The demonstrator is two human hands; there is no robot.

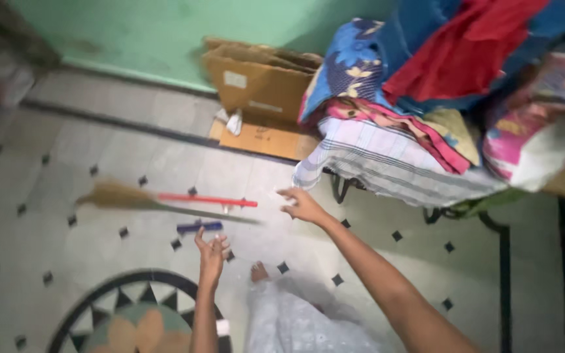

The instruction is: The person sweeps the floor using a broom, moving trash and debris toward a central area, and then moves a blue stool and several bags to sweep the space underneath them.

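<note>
The broom (132,198) was smeared by motion, its handle end unclear. The cloth pile (439,98) ran off the top and right edges, hiding most of its stand (341,188).

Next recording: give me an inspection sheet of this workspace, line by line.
Surface: tiled floor, pale with small dark diamonds and a round inlay.
Job's things: broom with red handle, blurred, lying near or just above the floor; small blue object beside it.
Clutter: cardboard box against the wall; pile of cloth heaped on a dark metal frame.
Hands: left hand open, empty; right hand open, reaching toward the broom.
Cables: nothing seen.
Surroundings: green wall.
</note>
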